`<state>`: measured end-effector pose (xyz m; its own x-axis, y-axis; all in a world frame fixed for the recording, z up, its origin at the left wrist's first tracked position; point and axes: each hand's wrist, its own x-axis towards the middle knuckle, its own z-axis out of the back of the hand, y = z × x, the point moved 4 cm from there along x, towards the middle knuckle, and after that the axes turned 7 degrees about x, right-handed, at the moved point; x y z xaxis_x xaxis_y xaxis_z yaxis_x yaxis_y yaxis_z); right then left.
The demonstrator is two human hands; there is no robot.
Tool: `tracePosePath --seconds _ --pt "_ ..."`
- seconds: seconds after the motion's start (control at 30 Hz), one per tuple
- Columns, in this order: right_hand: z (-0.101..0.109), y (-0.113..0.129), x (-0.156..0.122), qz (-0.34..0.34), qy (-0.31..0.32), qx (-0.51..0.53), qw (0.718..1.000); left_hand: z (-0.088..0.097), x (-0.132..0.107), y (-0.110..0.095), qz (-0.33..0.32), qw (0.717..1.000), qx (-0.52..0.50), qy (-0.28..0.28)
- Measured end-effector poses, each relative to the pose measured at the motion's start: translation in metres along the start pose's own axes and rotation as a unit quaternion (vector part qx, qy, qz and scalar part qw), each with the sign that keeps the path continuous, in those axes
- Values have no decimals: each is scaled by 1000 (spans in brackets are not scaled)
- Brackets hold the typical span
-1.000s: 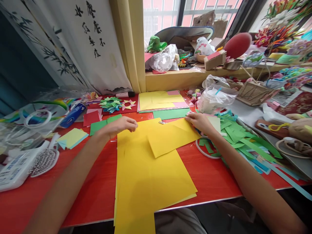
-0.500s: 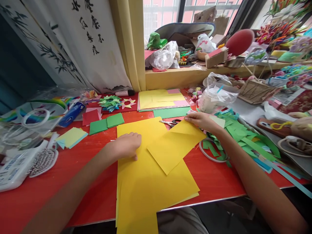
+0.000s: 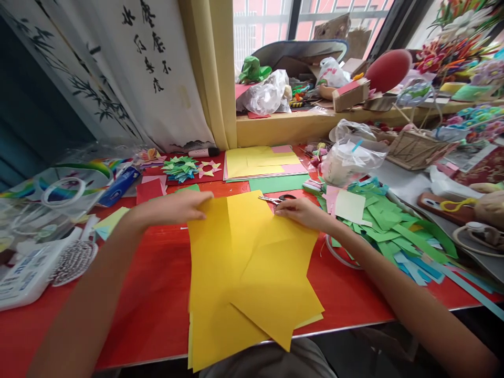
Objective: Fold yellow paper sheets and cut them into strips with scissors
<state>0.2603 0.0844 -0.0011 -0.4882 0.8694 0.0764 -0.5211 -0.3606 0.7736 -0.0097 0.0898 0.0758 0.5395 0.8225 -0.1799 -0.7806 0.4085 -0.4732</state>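
A stack of large yellow paper sheets [image 3: 212, 273] lies on the red table [image 3: 157, 294] in front of me and hangs over its near edge. My left hand [image 3: 173, 207] pinches the stack's top left corner. A loose yellow sheet [image 3: 279, 273] lies slanted across the stack, one corner pointing toward me. My right hand [image 3: 299, 212] is closed on that sheet's far edge. Small scissors [image 3: 271, 199] lie just beyond my right hand's fingers.
Green and blue paper scraps [image 3: 389, 226] are heaped to the right, next to a crumpled plastic bag [image 3: 350, 157]. Behind lie a green sheet [image 3: 275, 184], yellow and pink sheets [image 3: 260, 161] and folded paper stars [image 3: 181, 168]. A tape roll [image 3: 59, 189] and a brush [image 3: 73, 260] sit left.
My right hand has swung the loose yellow sheet left and toward me, so it now lies over the stack. My left hand moved from the stack's middle to its top left corner.
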Motion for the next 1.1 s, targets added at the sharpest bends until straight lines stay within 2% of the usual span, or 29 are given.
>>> tracePosePath --seconds 0.07,0.1,0.17,0.23,0.3,0.4,0.47,0.5,0.53,0.6,0.73,0.8,0.87,0.97,1.1 --pt "-12 6 1 9 -27 7 1000 19 -9 -7 -28 998 37 -32" --pt "-15 8 2 11 -50 11 999 27 -14 -12 -56 997 24 -57" --pt "-18 13 1 17 -101 39 994 37 -21 -23 -128 983 -72 -109" --pt "-19 18 -1 20 -125 110 986 36 -22 -29 -191 955 -187 -126" --pt "-23 24 -3 18 -101 228 968 23 -15 -29 -194 933 -283 -111" --pt "-39 38 -8 -2 -3 426 905 -10 8 -23 -131 909 -393 -50" --pt "-53 49 -12 -34 72 493 867 -31 21 -19 -85 897 -434 -7" --pt "-60 54 -15 -49 102 498 860 -40 26 -19 -71 892 -446 10" --pt "-65 58 -17 -58 121 493 860 -46 29 -19 -64 886 -458 22" --pt "-70 62 -20 -66 121 474 870 -52 31 -22 -75 870 -486 41" --pt "-65 55 -19 -88 23 445 891 -49 26 -26 -79 841 -534 35" --pt "-58 47 -16 -100 -30 445 889 -46 24 -25 -52 842 -537 8" --pt "-52 40 -13 -107 -54 455 882 -46 23 -24 -33 841 -539 -17" --pt "-47 38 -11 -110 -22 471 875 -51 25 -29 -46 824 -565 -15" --pt "-51 51 -17 -84 66 471 876 -66 31 -39 -77 789 -608 42"
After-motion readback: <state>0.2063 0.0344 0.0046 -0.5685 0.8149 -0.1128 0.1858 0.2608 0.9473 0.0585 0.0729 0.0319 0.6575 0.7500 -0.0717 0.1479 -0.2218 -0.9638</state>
